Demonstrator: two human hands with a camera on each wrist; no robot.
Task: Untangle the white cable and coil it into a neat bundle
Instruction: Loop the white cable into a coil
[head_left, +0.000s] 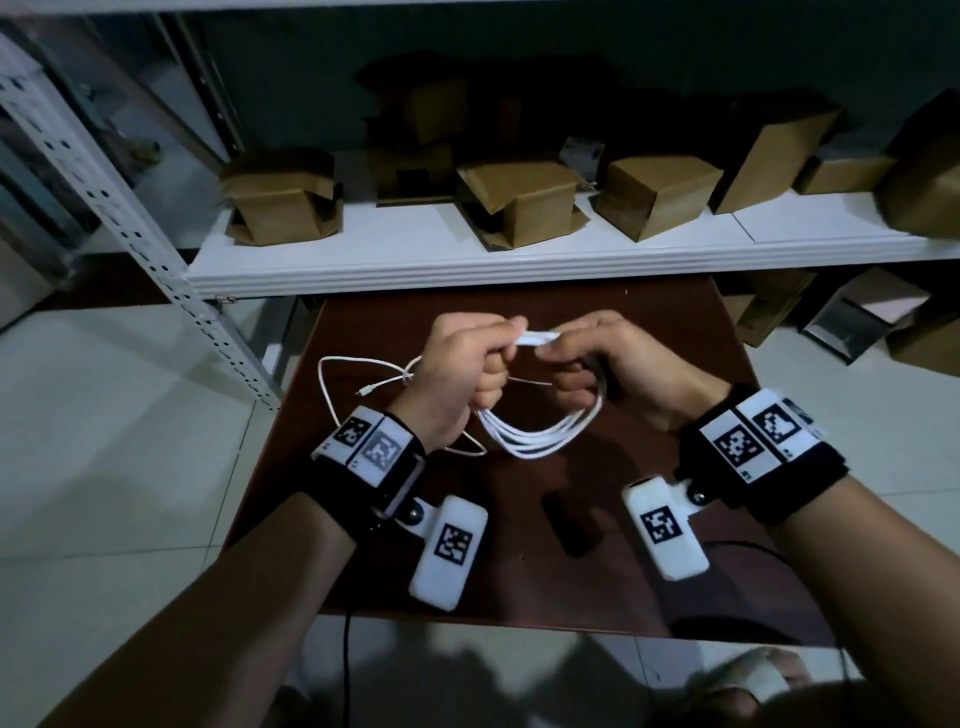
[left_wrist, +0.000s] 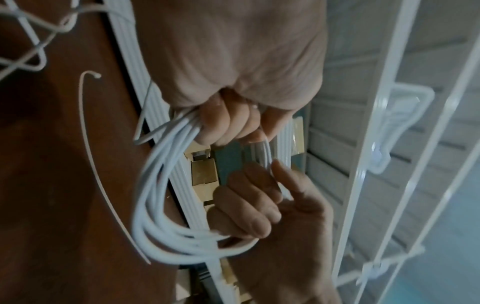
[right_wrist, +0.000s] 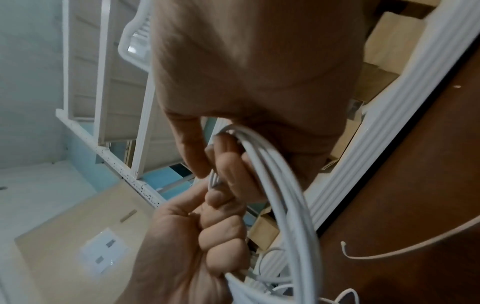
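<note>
White round cable (head_left: 540, 441) hangs between your two hands above the dark brown wooden table (head_left: 675, 364), most of it already gathered into several loops that sag in a U below your fists. Your left hand (head_left: 462, 369) is curled tight round one side of the loops, thumb and forefinger pinching the flat top run of strands; your right hand (head_left: 618, 364) is curled round the other side, its fingertips meeting that same top run, so the two grips sit close together with only a short stretch of cable between them. In the left wrist view the strands (left_wrist: 161, 185) leave your closed fingers (left_wrist: 223, 123) and sweep down to the right hand (left_wrist: 280, 226). In the right wrist view the bundle (right_wrist: 280, 185) passes over your curled fingers (right_wrist: 228, 164) towards the left hand (right_wrist: 197, 246).

A loose tail (head_left: 332, 384) runs out to the left of your left hand, lying on the table in a wide open loop with a crossing near your wrist, and ends in a small plug (head_left: 363, 393).

Behind the table, the white metal shelf (head_left: 467, 260) carries a row of brown cardboard boxes (head_left: 519, 202). Several have their flaps open, but what is inside them is too dark to tell. More cardboard boxes (head_left: 769, 312) sit on the pale tiled floor (head_left: 104, 415) under the shelf on the right.
</note>
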